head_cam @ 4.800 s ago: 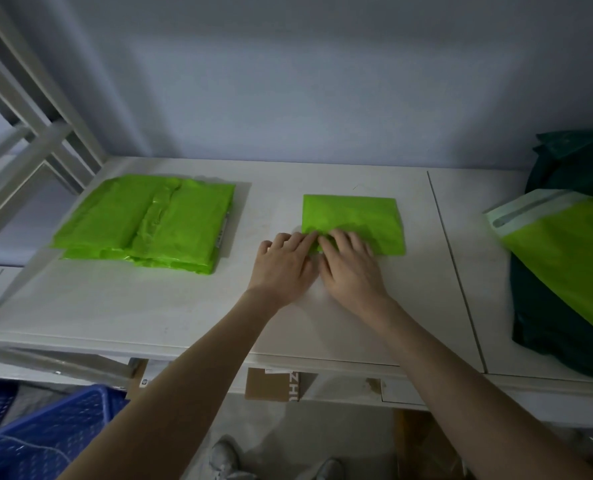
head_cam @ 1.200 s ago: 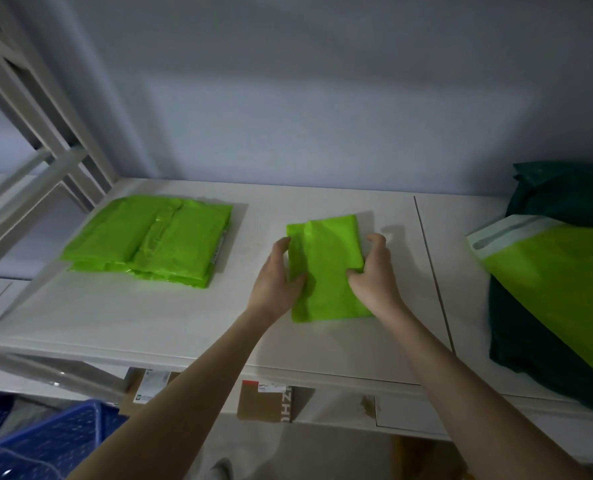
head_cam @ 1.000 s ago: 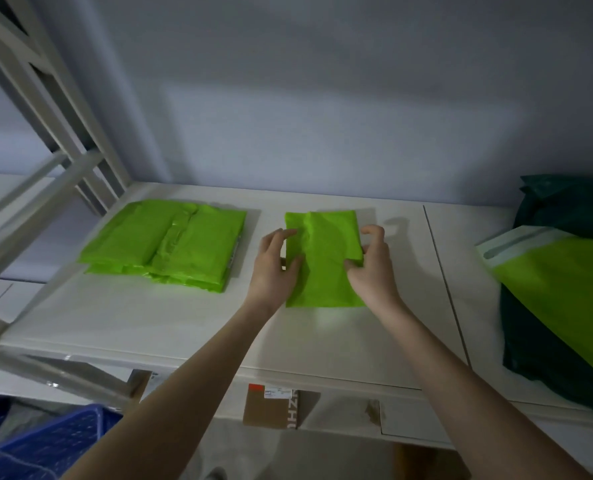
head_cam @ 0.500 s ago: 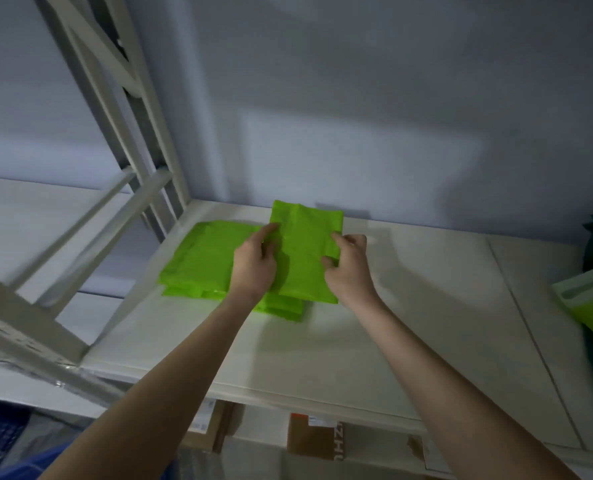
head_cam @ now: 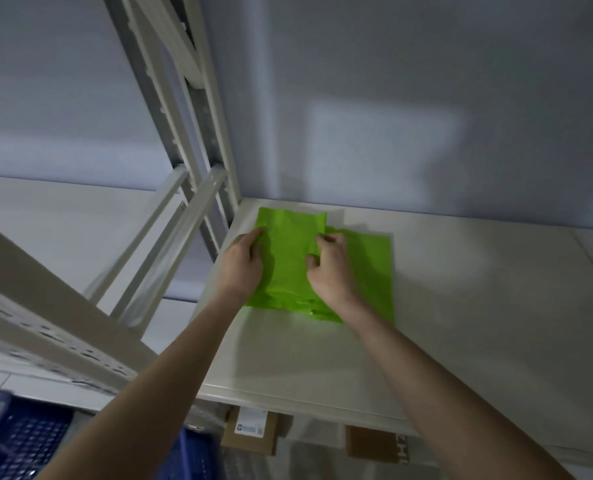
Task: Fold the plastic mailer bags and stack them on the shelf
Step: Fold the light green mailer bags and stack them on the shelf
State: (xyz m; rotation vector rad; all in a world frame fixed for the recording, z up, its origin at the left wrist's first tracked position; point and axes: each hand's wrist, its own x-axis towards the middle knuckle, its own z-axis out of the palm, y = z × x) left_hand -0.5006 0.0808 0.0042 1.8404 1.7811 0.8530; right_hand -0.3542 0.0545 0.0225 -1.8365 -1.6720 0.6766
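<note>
1. Gripping the folded green mailer bag [head_cam: 290, 251] by its two side edges, both hands hold it over the back left corner of the white shelf [head_cam: 461, 306].
2. The left hand [head_cam: 241, 263] has its fingers curled round the bag's left edge, thumb on top.
3. The right hand [head_cam: 329, 268] pinches the right edge, thumb and forefinger closed on the plastic and the other fingers tucked under.
4. The held bag lies lengthwise away from the person; its far end reaches close to the grey wall [head_cam: 409, 116].
5. Under it sits the stack of folded green mailer bags [head_cam: 371, 271], which shows to the right of the right hand and along the near edge below both wrists. Whether the held bag rests on the stack or hangs just above it cannot be told.
6. A white metal upright [head_cam: 198, 109] of the rack stands just left of the bags.
7. Below the shelf's front edge are two brown cardboard boxes [head_cam: 253, 431], one with a white label, and a blue plastic crate [head_cam: 28, 441] at the lower left.
</note>
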